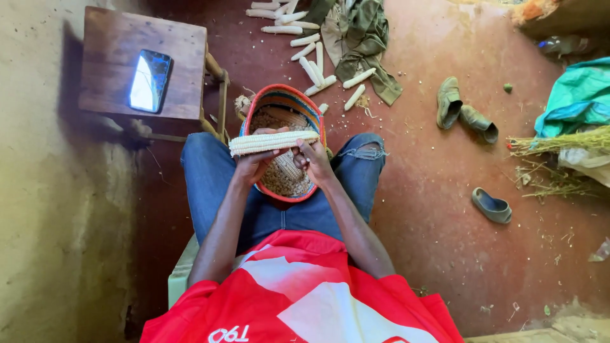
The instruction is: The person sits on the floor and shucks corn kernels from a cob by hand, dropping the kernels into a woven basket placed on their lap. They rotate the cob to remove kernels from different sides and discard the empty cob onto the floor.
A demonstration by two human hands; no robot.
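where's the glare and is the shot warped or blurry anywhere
Head view: glare whitens the screen of the black phone on the wooden stool; the wide lens bows the edges; the white corn cob in the left hand and right hand is sharp; left wall is shadowed.

Rural home room, red earthen floor [445, 209], rough plaster wall [38, 190], scattered shoes [448, 100], bare corn cobs [311, 67]

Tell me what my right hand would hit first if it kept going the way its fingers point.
Probably the corn cob itself: the right hand already grips its end, fingers aimed up over it. Past that lies the basket rim, though depth is unclear.
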